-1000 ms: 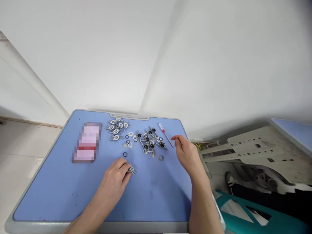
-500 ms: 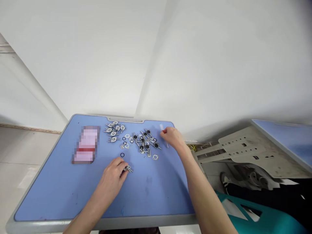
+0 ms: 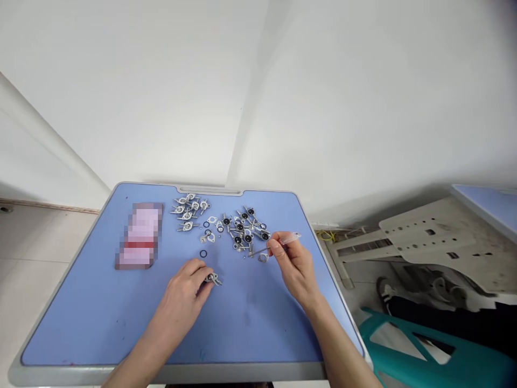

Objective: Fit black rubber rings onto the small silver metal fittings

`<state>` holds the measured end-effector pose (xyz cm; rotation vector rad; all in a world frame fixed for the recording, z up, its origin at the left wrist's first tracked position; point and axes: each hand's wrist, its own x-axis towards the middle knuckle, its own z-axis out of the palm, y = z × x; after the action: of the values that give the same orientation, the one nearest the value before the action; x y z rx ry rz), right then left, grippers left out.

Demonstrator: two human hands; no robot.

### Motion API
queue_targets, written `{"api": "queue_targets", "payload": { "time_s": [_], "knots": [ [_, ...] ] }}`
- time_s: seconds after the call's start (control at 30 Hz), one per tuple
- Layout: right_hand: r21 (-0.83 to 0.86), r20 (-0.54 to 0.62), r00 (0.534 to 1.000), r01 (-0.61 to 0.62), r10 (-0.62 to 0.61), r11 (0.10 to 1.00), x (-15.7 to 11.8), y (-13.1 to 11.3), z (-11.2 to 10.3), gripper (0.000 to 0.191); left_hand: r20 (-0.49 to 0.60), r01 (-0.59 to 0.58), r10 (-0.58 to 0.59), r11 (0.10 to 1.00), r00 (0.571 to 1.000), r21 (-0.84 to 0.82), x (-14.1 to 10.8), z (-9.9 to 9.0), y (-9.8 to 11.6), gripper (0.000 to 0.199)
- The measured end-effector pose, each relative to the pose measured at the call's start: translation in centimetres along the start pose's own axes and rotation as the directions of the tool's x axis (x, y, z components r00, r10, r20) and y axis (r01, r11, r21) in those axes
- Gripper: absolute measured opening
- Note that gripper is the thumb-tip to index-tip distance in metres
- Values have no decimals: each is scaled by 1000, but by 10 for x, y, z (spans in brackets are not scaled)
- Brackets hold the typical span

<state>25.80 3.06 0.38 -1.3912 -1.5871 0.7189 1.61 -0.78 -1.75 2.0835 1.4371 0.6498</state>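
My left hand (image 3: 188, 288) pinches a small metal flanged part (image 3: 212, 278) just above the blue tabletop, its thin prongs pointing right; the fingers cover some of it. A small screwdriver (image 3: 291, 237) with a clear handle is gripped in my right hand (image 3: 294, 265). Its thin shaft points left, toward the near edge of a pile of metal parts with black round faces (image 3: 244, 230). A loose flange plate (image 3: 263, 258) lies under the shaft. Beyond my left hand is a black O-ring (image 3: 203, 253).
Similar flanged parts (image 3: 188, 215) are grouped at the back of the blue table (image 3: 100, 323). Loose plates and rings (image 3: 210, 237) lie between the groups. A blurred pinkish flat object (image 3: 139, 237) is at left. A teal stool (image 3: 436, 345) stands right of the table.
My right hand has lifted the screwdriver from the table's right side and brought it left and nearer, its shaft now pointing left. My left hand still holds the flanged part in about the same place.
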Motion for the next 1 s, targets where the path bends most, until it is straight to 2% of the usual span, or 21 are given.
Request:
{"api": "queue_targets", "payload": {
  "time_s": [0.17, 0.6, 0.8, 1.0],
  "knots": [
    [-80, 40, 998, -45, 49, 996, 2, 3, 2, 22, 27, 16, -16, 1000, 1000, -15, -1, 0, -1, 19],
    [-35, 97, 990, -95, 98, 995, 5, 5, 8, 23, 2, -8, 8, 1000, 1000, -7, -1, 2, -3, 19],
    [21, 78, 993, -85, 83, 996, 4, 3, 6, 23, 22, 5, -5, 1000, 1000, -11, -1, 1, -2, 19],
    [211, 72, 997, -49, 35, 976, -2, -5, 10, 20, 26, 14, -14, 1000, 1000, -17, 0, 0, 0, 17]
  ]
}}
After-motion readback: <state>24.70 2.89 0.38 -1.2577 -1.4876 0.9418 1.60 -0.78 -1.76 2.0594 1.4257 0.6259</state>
